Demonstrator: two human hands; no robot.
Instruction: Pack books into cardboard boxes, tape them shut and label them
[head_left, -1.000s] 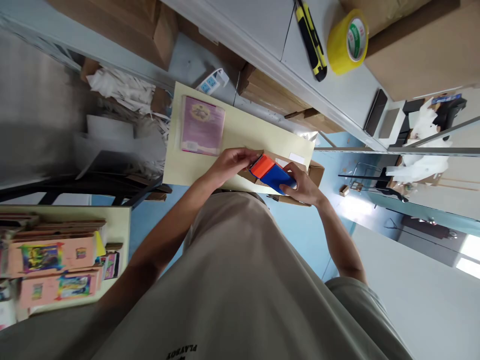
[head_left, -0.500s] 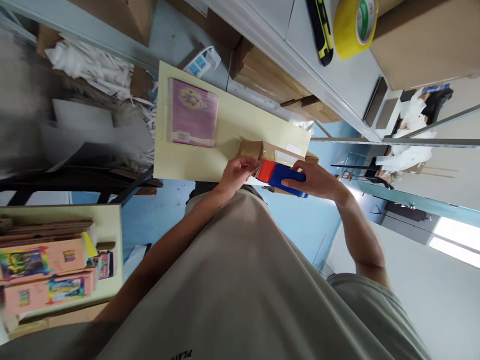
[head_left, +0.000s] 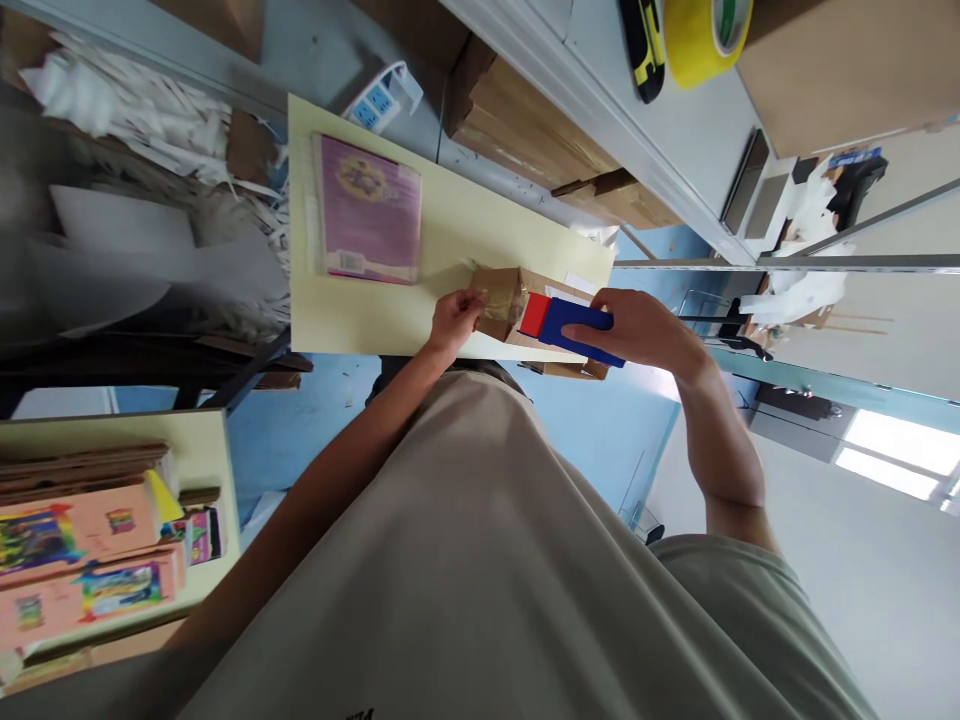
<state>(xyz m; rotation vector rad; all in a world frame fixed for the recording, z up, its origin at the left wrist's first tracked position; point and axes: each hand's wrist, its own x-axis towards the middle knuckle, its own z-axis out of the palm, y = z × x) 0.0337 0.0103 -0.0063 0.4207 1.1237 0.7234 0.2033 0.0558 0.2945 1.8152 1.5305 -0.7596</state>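
A small brown cardboard box [head_left: 496, 283] lies on the cream tabletop, close to my body. My right hand [head_left: 637, 330] grips a blue tape dispenser [head_left: 577, 325] with a red end, held over the box's near side. My left hand [head_left: 456, 318] is closed in a pinch at the box's left end. Shiny packing tape [head_left: 499, 302] shows on the box between that hand and the red end. My fingertips partly hide what they pinch.
A purple booklet in a clear sleeve [head_left: 370, 208] lies on the cream table [head_left: 442, 240]. Behind are a power strip [head_left: 375, 105] and cardboard boxes [head_left: 532, 110]. A utility knife [head_left: 643, 50] and yellow tape roll [head_left: 701, 42] sit on the shelf. Printed cartons [head_left: 82, 540] stand lower left.
My left hand has moved left, away from the dispenser's red end, to the box's left end. The dispenser stays in my right hand, and the whole view has shifted slightly.
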